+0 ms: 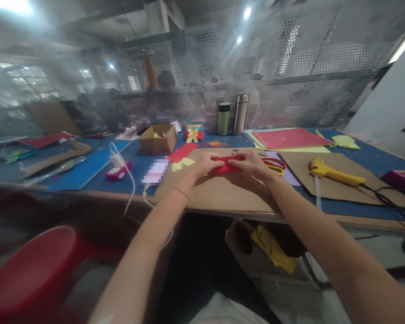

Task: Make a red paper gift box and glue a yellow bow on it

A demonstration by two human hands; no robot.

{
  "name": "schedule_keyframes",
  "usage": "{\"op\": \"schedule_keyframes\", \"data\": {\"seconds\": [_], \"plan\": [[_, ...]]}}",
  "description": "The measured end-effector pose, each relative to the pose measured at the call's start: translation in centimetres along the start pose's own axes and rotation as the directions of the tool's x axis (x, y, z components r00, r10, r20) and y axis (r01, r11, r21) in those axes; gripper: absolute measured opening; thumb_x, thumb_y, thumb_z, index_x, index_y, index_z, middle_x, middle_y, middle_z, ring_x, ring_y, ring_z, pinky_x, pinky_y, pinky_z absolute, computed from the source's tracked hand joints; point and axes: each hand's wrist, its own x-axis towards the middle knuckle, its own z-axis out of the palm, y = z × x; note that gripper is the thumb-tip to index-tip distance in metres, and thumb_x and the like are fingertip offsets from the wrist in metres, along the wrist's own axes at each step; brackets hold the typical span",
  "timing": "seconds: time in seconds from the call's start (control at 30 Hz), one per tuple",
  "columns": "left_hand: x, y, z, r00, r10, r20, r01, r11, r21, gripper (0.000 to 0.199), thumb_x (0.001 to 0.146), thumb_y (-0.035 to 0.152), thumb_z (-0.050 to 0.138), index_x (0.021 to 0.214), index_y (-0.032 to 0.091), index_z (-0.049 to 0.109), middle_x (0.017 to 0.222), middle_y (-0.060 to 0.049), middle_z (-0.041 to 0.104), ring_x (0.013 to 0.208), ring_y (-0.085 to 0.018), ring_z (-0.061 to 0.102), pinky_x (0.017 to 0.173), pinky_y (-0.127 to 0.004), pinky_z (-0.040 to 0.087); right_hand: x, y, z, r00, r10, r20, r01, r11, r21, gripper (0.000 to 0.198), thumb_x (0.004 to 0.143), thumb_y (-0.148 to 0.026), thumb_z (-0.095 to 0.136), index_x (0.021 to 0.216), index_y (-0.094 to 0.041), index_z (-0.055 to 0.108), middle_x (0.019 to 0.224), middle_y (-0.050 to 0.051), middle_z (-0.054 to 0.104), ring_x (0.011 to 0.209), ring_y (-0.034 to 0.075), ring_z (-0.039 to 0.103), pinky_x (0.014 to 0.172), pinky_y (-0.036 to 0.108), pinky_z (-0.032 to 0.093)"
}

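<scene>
A piece of red paper is held between my two hands, just above a cardboard sheet on the table. My left hand pinches its left end and my right hand its right end, thumbs on the near side. The paper looks bent or folded, though the fingers hide part of it. Beside my right hand lie scissors with red and yellow handles. Left of my left hand are a yellow paper cutout and a red paper strip.
A yellow glue gun with a black cord lies on cardboard at right. Behind stand a green bottle, a steel flask and a small cardboard box. A white cable hangs over the front edge, near a red stool.
</scene>
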Motion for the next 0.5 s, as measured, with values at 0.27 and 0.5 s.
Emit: {"op": "schedule_keyframes", "data": {"seconds": [0.27,0.5], "plan": [[1.1,-1.2,-0.9,0.998,0.056,0.021,-0.057,0.998,0.038,0.027,0.076,0.038,0.084,0.089,0.015,0.078,0.08,-0.002,0.07,0.069,-0.012,0.059,0.063,-0.025,0.045,0.4,0.2,0.2,0.999,0.042,0.018,-0.042,0.999,0.004,0.044,0.072,-0.062,0.079,0.069,-0.02,0.066,0.069,0.003,0.063,0.065,0.017,0.053,0.058,0.032,0.038],[0.7,-1.3,-0.4,0.999,0.052,-0.011,-0.052,0.999,0.014,0.02,0.076,0.033,0.083,0.081,0.015,0.076,0.077,-0.002,0.068,0.07,-0.012,0.06,0.063,-0.025,0.046,-0.7,-1.2,0.4,0.998,0.033,0.049,-0.034,0.999,0.008,0.037,0.078,-0.055,0.076,0.069,-0.021,0.065,0.068,0.002,0.061,0.064,0.016,0.05,0.057,0.031,0.035]]}}
